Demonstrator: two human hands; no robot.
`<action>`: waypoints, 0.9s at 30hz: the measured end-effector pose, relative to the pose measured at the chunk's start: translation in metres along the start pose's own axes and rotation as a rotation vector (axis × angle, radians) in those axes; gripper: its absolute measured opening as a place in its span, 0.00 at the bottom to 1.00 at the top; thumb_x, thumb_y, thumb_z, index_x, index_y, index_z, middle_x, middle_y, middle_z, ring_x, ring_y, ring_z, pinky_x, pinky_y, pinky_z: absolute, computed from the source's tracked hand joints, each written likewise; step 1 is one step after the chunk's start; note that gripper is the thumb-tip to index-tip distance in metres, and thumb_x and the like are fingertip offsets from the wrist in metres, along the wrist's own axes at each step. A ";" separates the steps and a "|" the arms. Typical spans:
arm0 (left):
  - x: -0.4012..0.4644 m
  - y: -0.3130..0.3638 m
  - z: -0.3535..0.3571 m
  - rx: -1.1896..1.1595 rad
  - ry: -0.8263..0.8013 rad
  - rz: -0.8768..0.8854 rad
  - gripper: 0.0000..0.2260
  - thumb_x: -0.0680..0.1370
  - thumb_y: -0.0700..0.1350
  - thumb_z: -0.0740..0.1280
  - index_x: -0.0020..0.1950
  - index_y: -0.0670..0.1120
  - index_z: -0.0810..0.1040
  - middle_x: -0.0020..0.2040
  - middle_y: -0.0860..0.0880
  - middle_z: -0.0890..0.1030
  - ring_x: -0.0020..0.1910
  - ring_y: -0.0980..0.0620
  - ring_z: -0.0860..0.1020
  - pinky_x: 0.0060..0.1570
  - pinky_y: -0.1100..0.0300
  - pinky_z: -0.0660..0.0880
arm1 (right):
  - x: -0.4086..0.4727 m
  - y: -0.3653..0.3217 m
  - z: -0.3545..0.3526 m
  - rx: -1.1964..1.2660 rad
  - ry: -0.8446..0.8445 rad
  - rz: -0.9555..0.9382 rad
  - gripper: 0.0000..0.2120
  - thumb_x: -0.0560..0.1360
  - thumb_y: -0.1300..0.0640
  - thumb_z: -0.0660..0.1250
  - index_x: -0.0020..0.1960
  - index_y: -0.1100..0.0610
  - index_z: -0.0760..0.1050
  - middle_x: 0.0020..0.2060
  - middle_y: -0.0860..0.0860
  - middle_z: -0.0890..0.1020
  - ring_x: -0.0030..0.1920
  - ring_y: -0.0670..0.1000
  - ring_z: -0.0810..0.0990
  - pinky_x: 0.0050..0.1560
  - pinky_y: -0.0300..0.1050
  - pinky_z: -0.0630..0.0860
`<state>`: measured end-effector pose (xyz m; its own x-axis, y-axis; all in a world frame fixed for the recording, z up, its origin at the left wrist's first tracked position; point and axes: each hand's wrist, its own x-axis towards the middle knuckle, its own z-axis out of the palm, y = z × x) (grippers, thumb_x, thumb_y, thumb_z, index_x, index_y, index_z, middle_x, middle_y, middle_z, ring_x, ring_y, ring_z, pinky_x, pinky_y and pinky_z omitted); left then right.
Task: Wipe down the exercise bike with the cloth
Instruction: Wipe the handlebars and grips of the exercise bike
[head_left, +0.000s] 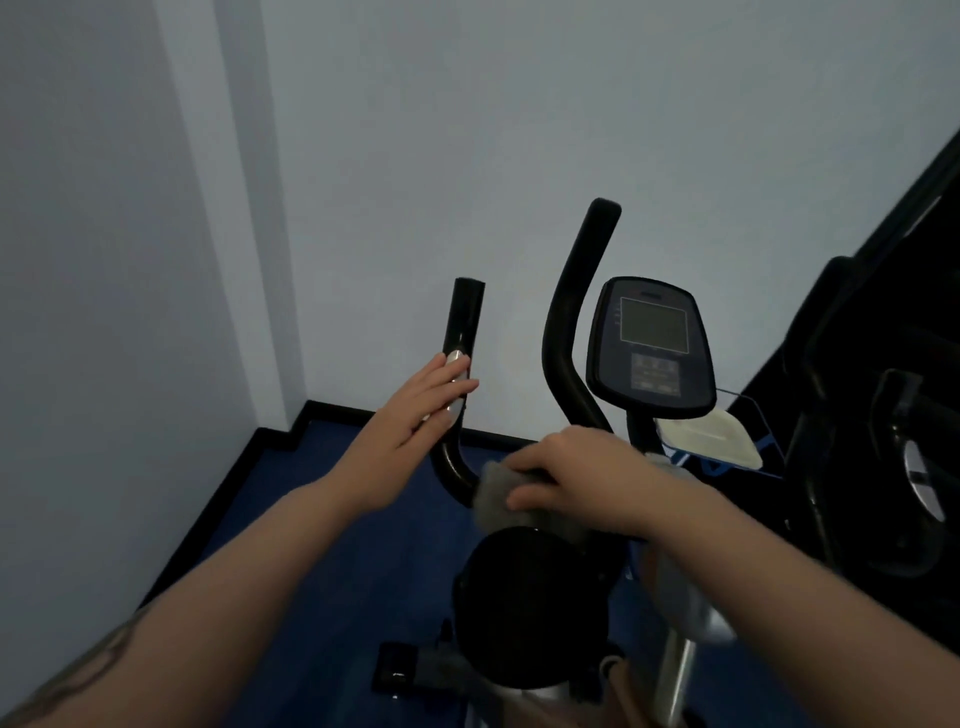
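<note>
The black exercise bike (524, 597) stands in front of me, with two upright handlebars and a console (652, 345) at the right. My left hand (415, 415) lies with straight fingers against the silver sensor pad on the left handlebar (465, 317). My right hand (571, 478) grips a grey cloth (498, 493) and presses it onto the low bend of the handlebar, between the two uprights. The right handlebar (576, 312) rises behind that hand. Below sits the dark round flywheel housing.
Pale walls close in at left and behind the bike, meeting a blue floor (332, 519) with dark skirting. Another dark machine (883, 467) stands close at the right. A white tray-like object (711, 436) lies behind the console post.
</note>
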<state>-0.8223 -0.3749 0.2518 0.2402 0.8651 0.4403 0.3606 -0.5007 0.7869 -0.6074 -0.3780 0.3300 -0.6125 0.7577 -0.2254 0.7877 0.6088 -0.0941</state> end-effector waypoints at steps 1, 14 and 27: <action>0.000 0.001 0.000 -0.008 0.005 -0.010 0.18 0.83 0.39 0.57 0.72 0.49 0.70 0.76 0.56 0.62 0.77 0.61 0.53 0.74 0.66 0.52 | -0.007 0.007 -0.003 -0.057 -0.016 -0.019 0.12 0.76 0.42 0.64 0.41 0.50 0.71 0.36 0.45 0.76 0.43 0.50 0.77 0.44 0.49 0.74; -0.006 0.016 0.010 -0.013 0.073 -0.096 0.18 0.83 0.35 0.57 0.71 0.47 0.71 0.76 0.55 0.62 0.76 0.64 0.54 0.72 0.70 0.52 | -0.008 0.012 -0.001 -0.026 -0.071 -0.109 0.12 0.77 0.44 0.64 0.55 0.51 0.74 0.46 0.50 0.81 0.48 0.51 0.79 0.50 0.49 0.75; -0.004 0.003 0.008 0.052 0.062 -0.019 0.18 0.83 0.38 0.58 0.72 0.49 0.70 0.76 0.56 0.62 0.76 0.61 0.56 0.74 0.65 0.54 | -0.008 -0.007 0.022 0.152 0.123 0.013 0.15 0.76 0.40 0.63 0.59 0.45 0.74 0.51 0.44 0.81 0.51 0.47 0.78 0.49 0.46 0.74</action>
<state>-0.8152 -0.3805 0.2487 0.1769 0.8738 0.4531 0.4117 -0.4838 0.7723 -0.6068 -0.3939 0.3114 -0.5980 0.7942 -0.1080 0.7909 0.5629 -0.2398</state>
